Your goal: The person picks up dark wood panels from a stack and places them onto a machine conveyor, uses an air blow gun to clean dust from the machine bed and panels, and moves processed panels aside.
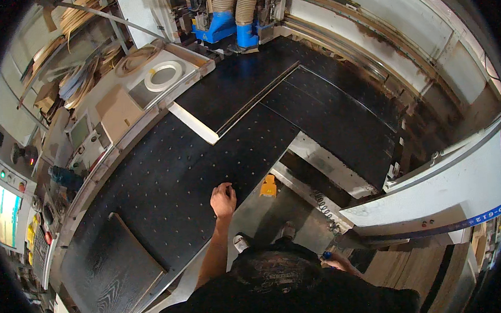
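My left hand [224, 200] rests on or just above the near edge of the black machine table [183, 172], its fingers curled; whether something small is between them cannot be told. At the right of my body, low down, my right hand [340, 263] holds a small blue object [326, 255], partly hidden by the hand and too small to name. A dark wood-grain panel [116, 270] lies on the table's left end. On the far part stand a white strip [195, 124] and a long metal rail [260, 98].
A yellow foot pedal [268, 186] is on the floor before my feet. A coiled hose [323, 206] hangs by the metal frame. Stacked boards [409, 265] stand at the right. A control screen [6, 214] is at the far left; a roll of edge banding [163, 76] lies behind the table.
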Action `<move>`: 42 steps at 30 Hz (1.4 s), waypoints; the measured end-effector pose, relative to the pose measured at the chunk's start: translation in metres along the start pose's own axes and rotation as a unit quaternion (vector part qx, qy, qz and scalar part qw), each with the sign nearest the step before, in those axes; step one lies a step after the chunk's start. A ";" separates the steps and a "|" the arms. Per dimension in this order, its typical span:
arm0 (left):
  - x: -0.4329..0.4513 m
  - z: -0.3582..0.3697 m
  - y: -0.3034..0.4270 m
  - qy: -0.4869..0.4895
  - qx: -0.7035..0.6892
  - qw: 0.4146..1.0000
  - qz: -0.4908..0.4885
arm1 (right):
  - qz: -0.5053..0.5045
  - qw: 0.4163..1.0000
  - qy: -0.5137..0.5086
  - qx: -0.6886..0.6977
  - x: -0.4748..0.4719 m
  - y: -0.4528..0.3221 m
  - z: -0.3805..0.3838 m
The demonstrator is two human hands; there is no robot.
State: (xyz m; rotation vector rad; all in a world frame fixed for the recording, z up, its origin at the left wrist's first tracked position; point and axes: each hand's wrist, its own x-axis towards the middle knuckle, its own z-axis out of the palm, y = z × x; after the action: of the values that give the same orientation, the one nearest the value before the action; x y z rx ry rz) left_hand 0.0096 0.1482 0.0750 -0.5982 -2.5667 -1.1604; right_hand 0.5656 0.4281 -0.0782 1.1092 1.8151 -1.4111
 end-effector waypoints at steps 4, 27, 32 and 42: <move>0.002 0.008 0.000 -0.010 0.021 1.000 0.009 | 0.182 0.975 -0.029 0.126 -0.004 -0.008 0.002; -0.021 0.045 0.014 0.046 0.171 0.984 -0.014 | 0.118 0.883 0.455 -0.027 0.045 0.005 -0.109; -0.031 0.058 0.038 0.046 0.187 0.980 -0.037 | 0.108 0.819 0.534 0.179 0.086 0.017 -0.162; -0.042 0.069 0.032 0.033 0.210 0.976 -0.054 | 0.159 0.752 0.581 0.266 0.074 0.002 -0.191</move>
State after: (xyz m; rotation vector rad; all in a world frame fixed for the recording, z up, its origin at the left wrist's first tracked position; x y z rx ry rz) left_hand 0.0568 0.2088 0.0354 -0.3186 -2.6954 -0.6161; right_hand 0.5399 0.6315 -0.0895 2.9229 1.7201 -1.0567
